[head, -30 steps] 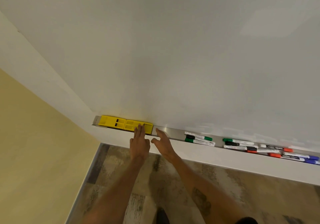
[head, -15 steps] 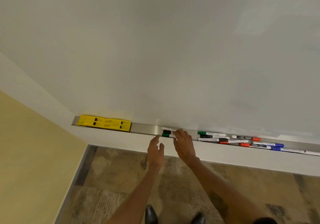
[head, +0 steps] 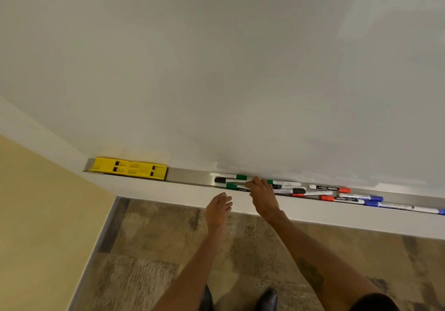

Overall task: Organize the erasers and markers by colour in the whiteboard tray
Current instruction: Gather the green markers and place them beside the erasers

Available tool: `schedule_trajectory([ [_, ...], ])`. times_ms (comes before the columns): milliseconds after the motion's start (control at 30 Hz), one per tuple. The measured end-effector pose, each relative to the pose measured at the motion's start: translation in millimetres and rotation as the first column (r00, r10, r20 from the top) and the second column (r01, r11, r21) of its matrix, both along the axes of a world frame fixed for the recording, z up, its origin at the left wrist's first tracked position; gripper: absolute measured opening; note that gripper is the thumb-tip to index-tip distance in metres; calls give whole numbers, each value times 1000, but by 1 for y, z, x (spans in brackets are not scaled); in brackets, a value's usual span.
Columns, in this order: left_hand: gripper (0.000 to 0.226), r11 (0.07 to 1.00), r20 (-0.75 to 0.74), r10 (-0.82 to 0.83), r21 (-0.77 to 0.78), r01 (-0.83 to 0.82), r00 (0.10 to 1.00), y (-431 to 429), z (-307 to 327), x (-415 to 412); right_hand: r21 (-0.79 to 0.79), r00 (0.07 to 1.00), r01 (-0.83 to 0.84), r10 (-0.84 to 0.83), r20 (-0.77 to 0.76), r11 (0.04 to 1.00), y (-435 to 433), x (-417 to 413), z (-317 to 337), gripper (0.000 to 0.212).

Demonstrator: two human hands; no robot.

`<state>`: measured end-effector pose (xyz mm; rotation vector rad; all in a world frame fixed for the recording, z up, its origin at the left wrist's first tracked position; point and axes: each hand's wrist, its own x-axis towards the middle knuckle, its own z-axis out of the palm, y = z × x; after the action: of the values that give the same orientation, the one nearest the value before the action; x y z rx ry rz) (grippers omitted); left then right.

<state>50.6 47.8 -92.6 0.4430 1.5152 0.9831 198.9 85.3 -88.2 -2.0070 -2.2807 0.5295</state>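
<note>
Head view shows you the metal whiteboard tray [head: 187, 177] running under the whiteboard [head: 240, 70]. At its left end two yellow erasers [head: 130, 168] lie end to end, touching each other. To the right lie the markers, white barrels with coloured caps: green markers [head: 234, 186] and a black marker [head: 220, 180] near your hands, then red markers [head: 330, 188], then blue markers [head: 372, 198] further right.

Your right hand [head: 261, 194] lies on the green markers with fingers [head: 252, 182] bent on them; whether it grips one, I cannot tell. Your left hand [head: 218, 208] hangs below the tray, fingers loosely spread, holding nothing.

Compared with half a second ago, your right hand stays on the same markers, and your left hand is a little lower.

On a red marker you can read "camlin"
</note>
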Motion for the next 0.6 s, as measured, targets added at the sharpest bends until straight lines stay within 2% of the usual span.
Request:
schedule_trajectory([
  [67, 33, 1000, 17, 23, 13, -23, 1000, 1, 0, 5, 13, 998, 19, -18, -59, 1000, -2, 7, 2, 42],
  [200, 35, 998, 143, 57, 13, -59, 988, 10, 6, 15, 57, 980, 3, 8, -198, 998, -15, 1, 7, 37],
  [333, 16, 991, 187, 120, 35, -128, 975, 18, 13, 17, 43, 942, -47, 58, -330, 998, -22, -14, 13, 30],
  [400, 19, 980, 201, 190, 24, -199, 961, 20, 11, 9, 74, 935, 26, 2, -355, 997, -21, -17, 14, 30],
  [500, 30, 953, 252, 298, -23, -302, 921, 22, 6, -9, 103, 946, 179, -143, -292, 978, -10, -22, 13, 31],
  [600, 34, 952, 261, 305, -54, -301, 916, 22, 1, -25, 74, 978, 181, -171, -116, 981, 2, -33, 9, 29],
])
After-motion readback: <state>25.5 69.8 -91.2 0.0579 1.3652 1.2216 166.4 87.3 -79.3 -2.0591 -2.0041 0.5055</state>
